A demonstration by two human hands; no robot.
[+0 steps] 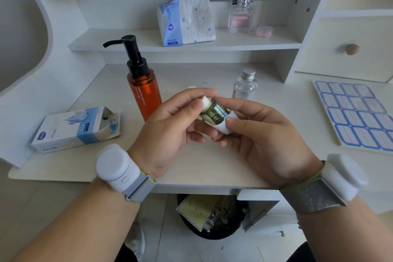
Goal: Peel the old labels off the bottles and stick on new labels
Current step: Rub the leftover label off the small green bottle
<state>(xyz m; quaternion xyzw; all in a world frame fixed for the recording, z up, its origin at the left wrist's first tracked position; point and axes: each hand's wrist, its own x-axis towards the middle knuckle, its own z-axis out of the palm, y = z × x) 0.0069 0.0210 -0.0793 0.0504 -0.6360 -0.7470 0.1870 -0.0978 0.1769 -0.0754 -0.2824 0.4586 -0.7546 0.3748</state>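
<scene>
Green and small, the bottle (214, 112) lay tilted above the near desk (191, 166) edge, left hand (170, 125) pinching its white cap, right hand (255, 134) fingers curled round its base, a sheet of blue-edged labels (353, 112) lying to the right.

Over the white desk (191, 168), the left hand (170, 125) and right hand (261, 134) pinched a small green bottle (214, 112), tilted. An orange pump bottle (144, 91), clear bottle (244, 85) and blue label sheet (357, 112) stood nearby.

White desk (191, 161), pump bottle (144, 89), label sheet (355, 115)
</scene>
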